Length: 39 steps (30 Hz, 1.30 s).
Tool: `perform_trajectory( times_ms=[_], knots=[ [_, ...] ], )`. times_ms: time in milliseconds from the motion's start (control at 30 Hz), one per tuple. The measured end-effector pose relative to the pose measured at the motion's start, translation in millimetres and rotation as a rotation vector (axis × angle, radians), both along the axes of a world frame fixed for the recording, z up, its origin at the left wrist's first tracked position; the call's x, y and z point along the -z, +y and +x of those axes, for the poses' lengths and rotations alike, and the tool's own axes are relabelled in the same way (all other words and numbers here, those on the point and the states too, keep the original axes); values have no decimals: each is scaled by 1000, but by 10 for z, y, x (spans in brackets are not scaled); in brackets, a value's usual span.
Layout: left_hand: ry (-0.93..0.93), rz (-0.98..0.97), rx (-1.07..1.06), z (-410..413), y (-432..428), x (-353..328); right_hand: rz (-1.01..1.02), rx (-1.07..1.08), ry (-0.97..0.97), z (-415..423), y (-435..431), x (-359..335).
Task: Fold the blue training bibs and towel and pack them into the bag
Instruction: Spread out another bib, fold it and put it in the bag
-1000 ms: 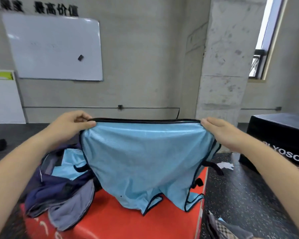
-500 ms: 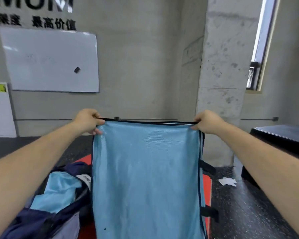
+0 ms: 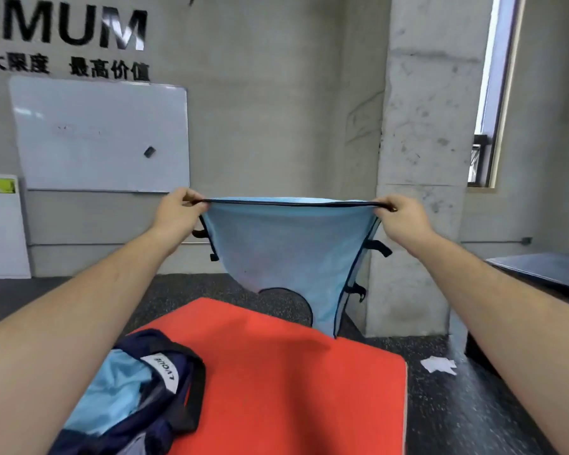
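Both arms reach out straight. The left hand [image 3: 178, 211] and the right hand [image 3: 399, 215] each pinch a top corner of the blue bib [image 3: 286, 247] with curled fingers. The bib hangs down between them, up in the air past the far edge of the red mat [image 3: 293, 382]. The bag [image 3: 151, 389] sits on the mat's near left part, with blue cloth inside.

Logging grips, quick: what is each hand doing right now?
Left hand: pinches one top corner of the blue bib.
Right hand: pinches the other top corner.
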<state>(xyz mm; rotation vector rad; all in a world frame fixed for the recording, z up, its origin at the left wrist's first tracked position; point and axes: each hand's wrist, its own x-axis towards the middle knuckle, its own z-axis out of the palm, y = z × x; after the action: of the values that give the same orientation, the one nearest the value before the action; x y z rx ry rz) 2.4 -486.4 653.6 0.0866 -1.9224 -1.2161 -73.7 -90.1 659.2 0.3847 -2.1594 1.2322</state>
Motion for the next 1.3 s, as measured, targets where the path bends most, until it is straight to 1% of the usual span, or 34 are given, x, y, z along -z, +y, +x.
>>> perform_trajectory(
  times_ms=[167,233,367,500,567,600,667,733,800,833,867,900,933,967,1000,1033,1100,1200,1233,1300],
  knots=[
    [-97,65,29,405,131,941,46,1,-116,392,131,903],
    [-174,68,31,598,203,1434,38,-5,-184,568,170,1384],
    [-289,58,103,992,402,2555,66,5,-327,849,314,2520],
    [-493,-4,177,1179,362,3740,168,30,-506,1031,464,3620],
    [-554,-97,143,1158,317,4272,178,23,-567,1181,476,3936],
    [-582,-140,107,1204,363,4384,186,20,-593,1246,483,4040],
    [-614,-181,66,1361,561,4300,191,13,-639,1335,490,4149],
    [-614,-229,9,1452,694,4203,231,45,-565,1384,480,4176],
    [-632,-365,-126,1458,766,4158,287,94,-478,1417,443,4170],
    [-649,-463,-205,1427,779,4167,354,146,-448,1423,407,4171],
    [-638,-536,-258,1387,806,4159,470,226,-387,1423,364,4186],
    [-600,-595,-262,1320,831,4159,584,305,-306,1412,304,4196],
    [-549,-631,-219,1245,885,4146,657,334,-235,1400,231,4206],
    [-514,-650,-144,1153,953,4132,712,312,-195,1379,138,4199],
    [-518,-660,-61,1050,1028,4117,759,229,-213,1358,30,4201],
    [-555,-670,10,942,1097,4109,787,117,-280,1345,-88,4199],
    [-728,-720,94,781,1216,4122,811,-57,-459,1336,-314,4206],
    [-1015,-741,148,724,1286,4230,900,-140,-656,1343,-504,4262],
    [-1063,-741,148,767,1287,4247,924,-145,-677,1386,-517,4288],
    [-1085,-752,138,911,1316,4260,931,-118,-648,1500,-488,4333]
  ],
)
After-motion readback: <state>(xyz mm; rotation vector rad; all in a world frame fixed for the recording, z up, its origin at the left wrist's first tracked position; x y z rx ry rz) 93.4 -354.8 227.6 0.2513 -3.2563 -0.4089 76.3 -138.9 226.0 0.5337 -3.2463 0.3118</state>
